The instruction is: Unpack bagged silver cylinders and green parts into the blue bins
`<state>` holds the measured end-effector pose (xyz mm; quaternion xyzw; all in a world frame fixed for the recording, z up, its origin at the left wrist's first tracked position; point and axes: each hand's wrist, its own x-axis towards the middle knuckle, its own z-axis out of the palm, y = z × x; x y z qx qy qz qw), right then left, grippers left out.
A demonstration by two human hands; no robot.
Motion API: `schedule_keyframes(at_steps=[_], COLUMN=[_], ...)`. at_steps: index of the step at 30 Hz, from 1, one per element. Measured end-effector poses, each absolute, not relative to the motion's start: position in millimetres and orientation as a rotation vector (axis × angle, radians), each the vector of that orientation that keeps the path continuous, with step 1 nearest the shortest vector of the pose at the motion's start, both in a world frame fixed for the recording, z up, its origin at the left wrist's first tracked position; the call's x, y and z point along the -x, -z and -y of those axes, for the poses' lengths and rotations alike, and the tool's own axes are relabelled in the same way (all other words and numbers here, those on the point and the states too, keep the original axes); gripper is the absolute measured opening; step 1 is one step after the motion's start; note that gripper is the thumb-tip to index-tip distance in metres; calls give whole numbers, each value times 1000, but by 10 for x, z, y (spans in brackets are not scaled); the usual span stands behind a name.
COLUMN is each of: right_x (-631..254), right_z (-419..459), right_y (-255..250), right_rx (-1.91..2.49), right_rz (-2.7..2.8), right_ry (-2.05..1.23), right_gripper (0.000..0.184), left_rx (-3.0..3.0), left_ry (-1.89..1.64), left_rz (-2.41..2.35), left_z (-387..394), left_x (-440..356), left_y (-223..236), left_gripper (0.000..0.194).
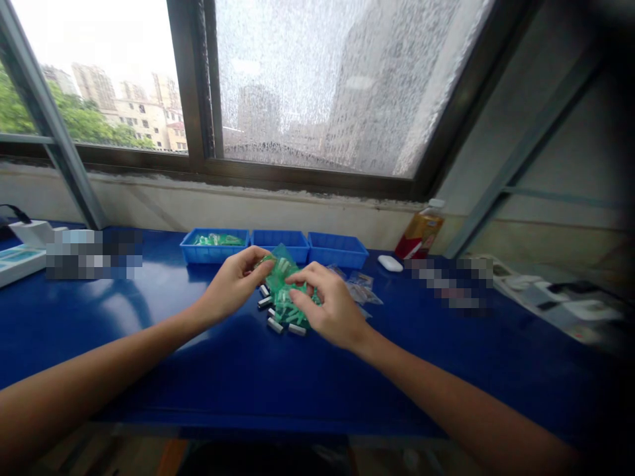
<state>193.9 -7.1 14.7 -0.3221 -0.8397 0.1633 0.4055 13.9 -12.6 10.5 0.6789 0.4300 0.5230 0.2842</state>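
My left hand [241,281] pinches a translucent green plastic bag [282,259], raised at a slant above a heap of small green pieces [286,311]. Over the right side of this heap is my right hand [330,307]. Its fingers are bent, with a gap between the thumb and index fingertip, and I see nothing held there. Several small white-and-black blocks lie along the heap's left and front edges, one of them a white block [297,329] at the front. Part of the heap is hidden behind my right hand.
Behind the hands stand three blue bins: a left bin [190,254] with green pieces, a middle bin [297,253] and a right bin [337,252]. Clear bags [364,289], a white oval case [390,263] and a bottle [421,231] are to the right on the blue table [223,383].
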Motion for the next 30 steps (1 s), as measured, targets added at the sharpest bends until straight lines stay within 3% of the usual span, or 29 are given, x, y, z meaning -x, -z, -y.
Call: schedule_keyframes(at_steps=[4,7,11,16,20,25,30], right_x=[-1917,-1897,-1904,-1965,-1969,-1925,-1890], right_z=[5,-33,-24,-5,30,103,65], right_y=[-144,-114,-93,-75,-83,-164,-171], right_rx=[967,970,872,798,730,852,878], right_rz=[1899,1827,1943,2141,2181,2004,1730], right_ry=[-964,-1083,-839,-300,-232,-750,-1316], right_gripper=[46,40,25,31,35,23,47], left_rx=[-2429,-2754,-2562,-1682,-1609,-2179,-2753], left_ry=[-1330,-1171,-1082,-1119,-1138,-1370,-1313], left_rz=[-1142,-1034,-1140,-1196,-1130,-1335,-1132], left_z=[189,241,267,237,206,226,293], left_x=[-121,-147,-202,-210,-198,-167,-141], left_y=[-88,-66,-86,-148,-145,-122,-101], left_gripper=[12,16,19,46,32,16,18])
